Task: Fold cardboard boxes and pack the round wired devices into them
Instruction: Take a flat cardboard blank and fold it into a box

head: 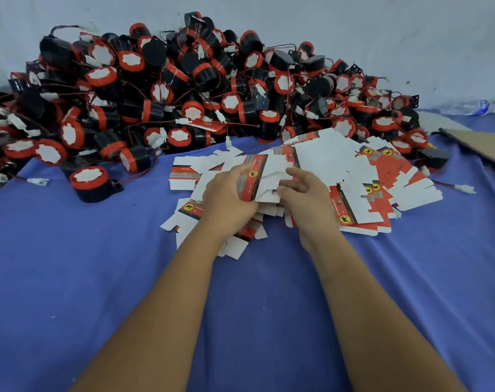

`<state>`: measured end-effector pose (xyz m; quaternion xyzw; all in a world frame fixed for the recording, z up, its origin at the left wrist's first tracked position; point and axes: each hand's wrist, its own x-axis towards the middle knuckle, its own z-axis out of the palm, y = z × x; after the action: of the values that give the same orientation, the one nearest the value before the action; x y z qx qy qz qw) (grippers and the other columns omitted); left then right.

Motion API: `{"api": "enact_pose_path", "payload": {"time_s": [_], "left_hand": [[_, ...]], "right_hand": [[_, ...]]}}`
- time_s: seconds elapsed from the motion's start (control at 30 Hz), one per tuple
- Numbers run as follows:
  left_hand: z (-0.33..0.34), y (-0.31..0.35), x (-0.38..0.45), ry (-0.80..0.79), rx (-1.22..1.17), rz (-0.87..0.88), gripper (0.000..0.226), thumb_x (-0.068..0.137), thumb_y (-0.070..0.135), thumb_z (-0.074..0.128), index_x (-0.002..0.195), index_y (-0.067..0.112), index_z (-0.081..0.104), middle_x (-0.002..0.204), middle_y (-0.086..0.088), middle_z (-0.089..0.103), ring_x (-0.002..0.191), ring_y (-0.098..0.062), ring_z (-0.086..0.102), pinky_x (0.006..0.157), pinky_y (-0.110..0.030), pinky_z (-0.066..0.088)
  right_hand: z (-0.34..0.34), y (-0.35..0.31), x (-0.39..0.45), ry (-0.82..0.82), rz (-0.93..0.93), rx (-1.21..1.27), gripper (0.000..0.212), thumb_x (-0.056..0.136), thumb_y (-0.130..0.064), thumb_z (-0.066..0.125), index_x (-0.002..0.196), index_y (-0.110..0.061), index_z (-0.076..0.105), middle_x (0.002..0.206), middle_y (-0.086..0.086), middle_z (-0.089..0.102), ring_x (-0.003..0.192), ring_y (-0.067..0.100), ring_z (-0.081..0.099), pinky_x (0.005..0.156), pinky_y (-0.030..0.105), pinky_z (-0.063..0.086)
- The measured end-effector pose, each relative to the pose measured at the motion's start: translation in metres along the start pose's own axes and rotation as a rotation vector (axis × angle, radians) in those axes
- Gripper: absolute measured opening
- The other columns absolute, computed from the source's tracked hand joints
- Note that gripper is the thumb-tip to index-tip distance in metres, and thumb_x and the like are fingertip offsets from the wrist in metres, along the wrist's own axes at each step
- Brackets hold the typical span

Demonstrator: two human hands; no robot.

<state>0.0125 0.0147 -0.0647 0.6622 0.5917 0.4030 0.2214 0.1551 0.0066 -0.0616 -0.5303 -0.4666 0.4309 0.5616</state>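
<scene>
Both hands work a flat box blank over a blue cloth.

The blue cloth (70,264) carries a heap of round wired devices (184,89) at the back and loose flat boxes (339,165) just before it. The left hand (229,202) grips one box blank (257,176); the right hand (305,193), fingers curled, seems to pinch its white flap.

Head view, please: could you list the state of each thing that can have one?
box blank: unfolded, held by both hands above the heap
left hand: gripping the blank's left edge
right hand: fingers curled on the blank's white flaps
flat box blanks: unfolded, scattered on the blue cloth
round wired devices: unpacked, piled loose
water bottle: lying on its side
</scene>
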Motion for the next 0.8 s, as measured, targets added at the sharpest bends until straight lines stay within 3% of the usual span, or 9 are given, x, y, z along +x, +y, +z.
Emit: {"api": "enact_pose_path", "payload": {"time_s": [0.1,0.2,0.33,0.47,0.53,0.63,0.73,0.8], "left_hand": [[-0.004,0.004,-0.001,-0.073,-0.034,-0.023,0.088,0.068,0.034,0.08,0.145,0.039,0.038,0.14,-0.002,0.046,0.13,-0.023,0.042,0.108,-0.046,0.04],[-0.007,0.004,-0.003,-0.065,-0.283,-0.072,0.088,0.057,0.048,0.077,0.136,0.051,0.039,0.139,0.003,0.043,0.13,-0.018,0.043,0.108,-0.044,0.043],[-0.009,0.005,-0.001,0.085,-0.559,-0.099,0.068,0.063,0.052,0.076,0.124,0.053,0.046,0.122,0.009,0.054,0.116,-0.007,0.052,0.083,-0.024,0.045],[-0.01,0.005,-0.002,0.188,-0.562,-0.031,0.064,0.062,0.05,0.082,0.112,0.058,0.043,0.103,0.011,0.058,0.099,-0.001,0.06,0.075,-0.018,0.048],[-0.009,0.005,-0.002,0.216,-0.543,0.0,0.068,0.065,0.044,0.087,0.114,0.054,0.041,0.099,0.012,0.06,0.091,0.005,0.062,0.072,-0.011,0.049],[-0.01,0.007,-0.002,0.267,-0.547,-0.009,0.067,0.072,0.035,0.088,0.124,0.035,0.045,0.101,0.009,0.064,0.092,0.0,0.064,0.073,-0.013,0.052],[-0.012,0.007,-0.002,0.299,-0.601,-0.019,0.044,0.076,0.03,0.085,0.108,0.026,0.055,0.088,0.02,0.067,0.084,0.004,0.066,0.068,-0.014,0.053],[-0.014,0.008,-0.003,0.306,-0.634,-0.025,0.035,0.076,0.031,0.084,0.097,0.028,0.056,0.081,0.022,0.067,0.079,0.004,0.066,0.063,-0.011,0.051]], "right_hand": [[-0.007,-0.001,-0.001,-0.03,-0.009,0.012,0.042,0.089,0.001,0.06,0.126,-0.02,0.057,0.1,-0.008,0.068,0.088,0.003,0.066,0.064,0.012,0.054],[-0.006,-0.001,-0.005,-0.029,-0.019,0.036,0.05,0.088,0.003,0.059,0.13,-0.024,0.054,0.104,-0.006,0.069,0.093,0.008,0.068,0.069,0.019,0.057],[-0.003,-0.004,-0.008,-0.032,-0.077,0.09,0.051,0.086,0.008,0.058,0.119,-0.031,0.057,0.101,-0.007,0.071,0.095,0.009,0.068,0.072,0.025,0.058],[0.005,-0.009,-0.013,-0.012,-0.289,-0.149,0.052,0.083,0.007,0.054,0.097,-0.043,0.062,0.095,-0.029,0.063,0.087,-0.013,0.057,0.072,0.005,0.046],[0.007,-0.012,-0.016,-0.016,-0.359,-0.204,0.053,0.082,0.007,0.053,0.096,-0.044,0.061,0.098,-0.028,0.061,0.088,-0.012,0.055,0.074,0.003,0.043],[0.01,-0.014,-0.019,-0.115,-0.365,-0.135,0.054,0.083,0.008,0.047,0.1,-0.04,0.067,0.093,-0.024,0.069,0.092,-0.003,0.062,0.077,0.009,0.049],[0.01,-0.015,-0.019,-0.249,-0.276,-0.013,0.047,0.084,0.007,0.044,0.105,-0.026,0.071,0.088,-0.019,0.072,0.087,-0.002,0.066,0.071,0.012,0.051],[0.01,-0.015,-0.019,-0.307,-0.231,-0.004,0.047,0.082,0.007,0.043,0.1,-0.026,0.072,0.087,-0.016,0.074,0.086,-0.001,0.067,0.069,0.014,0.052]]}}
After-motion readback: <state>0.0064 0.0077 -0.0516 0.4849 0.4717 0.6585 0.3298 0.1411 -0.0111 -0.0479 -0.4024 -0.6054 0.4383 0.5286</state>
